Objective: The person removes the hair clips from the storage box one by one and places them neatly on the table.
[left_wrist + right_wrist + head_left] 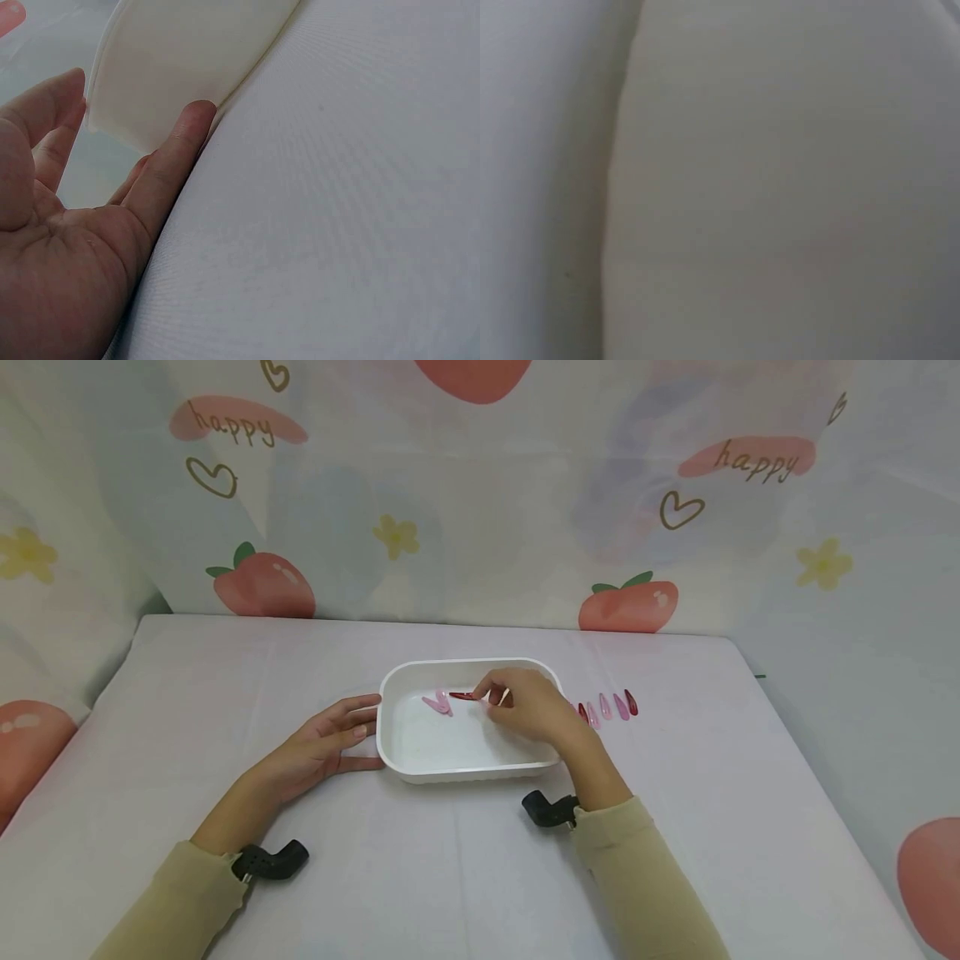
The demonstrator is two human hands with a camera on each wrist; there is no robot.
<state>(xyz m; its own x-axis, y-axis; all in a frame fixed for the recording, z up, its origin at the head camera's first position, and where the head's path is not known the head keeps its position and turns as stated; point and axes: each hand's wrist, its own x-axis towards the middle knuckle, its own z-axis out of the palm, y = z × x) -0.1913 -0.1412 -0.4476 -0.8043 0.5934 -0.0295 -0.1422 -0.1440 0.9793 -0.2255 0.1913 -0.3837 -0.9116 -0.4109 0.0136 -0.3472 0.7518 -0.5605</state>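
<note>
Near the centre of the head view, a white tray (397, 760) sits on the tabletop (450, 877), which is covered in pale cloth. The right hand (528, 703) reaches over the tray's right half, its fingers (491, 687) pinching a dark red hair clip (462, 696) just above the tray's upper part. Two pink hair clips (438, 702) lie inside the tray, just left of the red one. The left hand (318, 752) rests flat on the tabletop at the tray's left wall, fingers straight and relaxed, with fingertips touching the wall in the left wrist view (191, 124). To the right of the tray, a row of clips (609, 706) in pink and dark red lies on the tabletop. The right wrist view shows only a blurred pale surface.
</note>
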